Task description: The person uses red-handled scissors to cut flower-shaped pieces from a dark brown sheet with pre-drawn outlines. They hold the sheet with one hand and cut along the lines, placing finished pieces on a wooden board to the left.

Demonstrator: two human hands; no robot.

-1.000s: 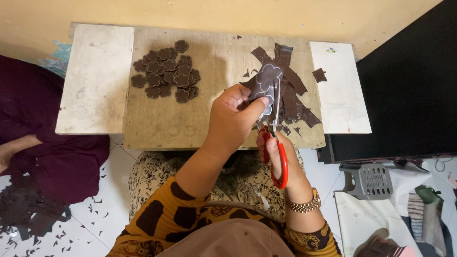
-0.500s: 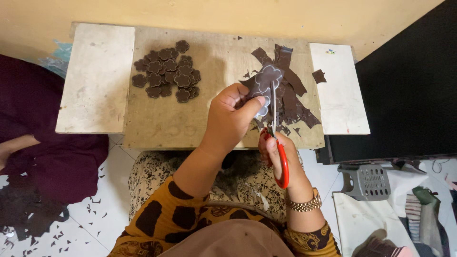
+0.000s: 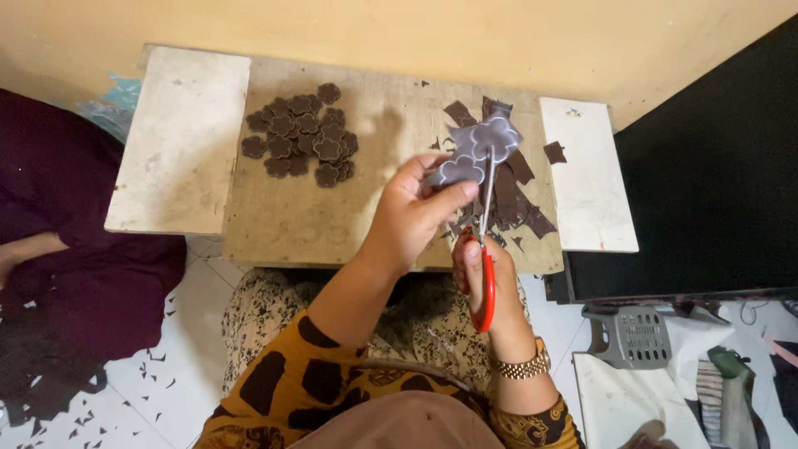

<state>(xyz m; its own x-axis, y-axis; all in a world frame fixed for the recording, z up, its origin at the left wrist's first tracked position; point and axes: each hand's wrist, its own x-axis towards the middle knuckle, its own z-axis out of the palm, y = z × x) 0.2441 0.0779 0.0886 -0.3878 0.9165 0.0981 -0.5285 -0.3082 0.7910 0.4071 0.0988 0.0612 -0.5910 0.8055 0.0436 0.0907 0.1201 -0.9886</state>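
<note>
My left hand (image 3: pixel 413 218) pinches a dark brown sheet piece (image 3: pixel 475 148) marked with white flower outlines, held above the low wooden board (image 3: pixel 299 216). In my right hand (image 3: pixel 476 274) are red-handled scissors (image 3: pixel 485 249), their blades reaching up into the sheet's lower edge. A pile of cut brown flower shapes (image 3: pixel 303 136) lies at the board's far left. Dark brown offcut strips (image 3: pixel 517 204) are heaped at the board's right, just beyond the scissors.
White slabs flank the board, one on the left (image 3: pixel 179 141) and one on the right (image 3: pixel 586 179). A person in maroon cloth (image 3: pixel 58 249) sits at the left. Brown scraps litter the white floor (image 3: pixel 125 391). A grey basket (image 3: pixel 633 335) and a black panel (image 3: pixel 715 166) are on the right.
The view has shifted slightly. The sheet piece has turned a little in my left hand and the scissor blades have worked along its edge.
</note>
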